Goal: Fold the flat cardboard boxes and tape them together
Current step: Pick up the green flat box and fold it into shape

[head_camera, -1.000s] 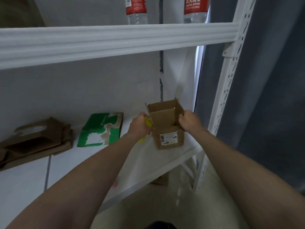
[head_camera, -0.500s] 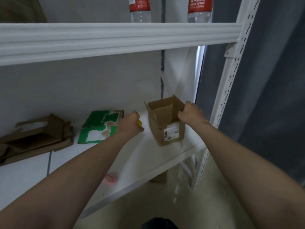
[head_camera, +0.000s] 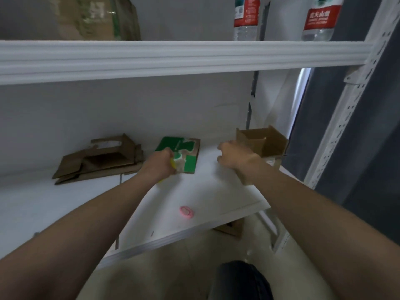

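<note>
A small brown cardboard box (head_camera: 265, 142) stands upright with its top flaps open at the right end of the white shelf (head_camera: 216, 191). My right hand (head_camera: 236, 158) hovers in front of its left wall with loosely curled fingers pointing left, and holds nothing I can see. A flat green-printed cardboard box (head_camera: 185, 152) lies further left on the shelf. My left hand (head_camera: 161, 164) is at the green box's near left corner and grips a yellow object (head_camera: 172, 164), mostly hidden in the fist.
Flattened brown cardboard (head_camera: 97, 161) lies at the left of the shelf. A small pink object (head_camera: 186, 211) sits near the front edge. Two water bottles (head_camera: 246, 18) stand on the upper shelf (head_camera: 173, 55). A perforated white upright (head_camera: 346, 118) bounds the right side.
My left hand has moved left from beside the small box to the green flat box. My right hand has come off the small box's rim and shifted left.
</note>
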The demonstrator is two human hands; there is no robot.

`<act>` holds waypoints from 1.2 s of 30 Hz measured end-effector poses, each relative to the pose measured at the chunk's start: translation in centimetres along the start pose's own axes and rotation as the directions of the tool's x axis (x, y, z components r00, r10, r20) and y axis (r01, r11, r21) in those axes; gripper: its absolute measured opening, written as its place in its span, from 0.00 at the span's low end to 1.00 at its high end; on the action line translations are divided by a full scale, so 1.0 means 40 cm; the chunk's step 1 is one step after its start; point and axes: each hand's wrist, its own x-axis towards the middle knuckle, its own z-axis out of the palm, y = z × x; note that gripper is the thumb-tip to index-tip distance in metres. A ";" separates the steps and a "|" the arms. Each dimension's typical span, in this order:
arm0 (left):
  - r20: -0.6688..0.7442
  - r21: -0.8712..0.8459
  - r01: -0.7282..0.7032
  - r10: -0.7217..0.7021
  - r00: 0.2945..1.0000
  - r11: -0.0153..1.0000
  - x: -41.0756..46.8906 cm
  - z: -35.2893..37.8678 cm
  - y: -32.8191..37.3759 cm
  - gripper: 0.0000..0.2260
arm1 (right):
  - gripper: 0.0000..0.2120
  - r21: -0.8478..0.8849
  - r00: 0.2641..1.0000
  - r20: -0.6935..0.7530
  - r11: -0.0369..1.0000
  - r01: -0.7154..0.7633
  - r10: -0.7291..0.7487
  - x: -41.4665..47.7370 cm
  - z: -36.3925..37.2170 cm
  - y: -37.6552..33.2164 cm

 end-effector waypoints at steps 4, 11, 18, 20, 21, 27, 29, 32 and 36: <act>0.010 -0.080 0.094 -0.093 0.996 0.992 -0.019 -0.002 -0.106 0.24 | 0.19 0.016 0.992 0.125 0.999 0.034 -0.035 0.051 0.111 -0.047; 0.069 -0.077 0.165 -0.160 0.985 0.983 -0.030 0.093 -0.199 0.26 | 0.21 0.224 0.822 0.524 0.968 0.118 -0.221 0.043 0.252 -0.173; 0.027 -0.034 0.132 -0.132 0.991 0.991 0.013 0.164 -0.182 0.24 | 0.10 0.290 0.839 0.513 0.957 0.033 -0.184 0.080 0.321 -0.163; 0.001 -0.031 0.117 -0.117 0.993 0.993 0.029 0.180 -0.178 0.24 | 0.10 0.263 0.879 0.459 0.965 0.003 -0.128 0.105 0.319 -0.125; -0.009 -0.043 0.115 -0.115 0.993 0.992 0.037 0.185 -0.176 0.24 | 0.10 0.221 0.907 0.411 0.975 -0.004 -0.089 0.121 0.318 -0.104; -0.026 -0.282 0.174 -0.188 0.982 0.943 0.097 0.202 -0.185 0.21 | 0.05 -0.024 0.965 0.213 0.988 -0.152 0.154 0.215 0.304 0.002; -0.033 -0.336 0.183 -0.206 0.978 0.924 0.120 0.202 -0.197 0.22 | 0.10 -0.011 0.974 0.166 0.988 -0.155 0.155 0.247 0.290 -0.005; -0.041 -0.375 0.181 -0.211 0.977 0.909 0.154 0.198 -0.215 0.21 | 0.08 0.216 0.983 0.093 0.961 -0.172 0.156 0.314 0.298 -0.038; -0.028 -0.434 0.198 -0.234 0.972 0.879 0.180 0.191 -0.245 0.21 | 0.03 0.623 0.956 0.212 0.725 -0.293 0.204 0.388 0.315 -0.109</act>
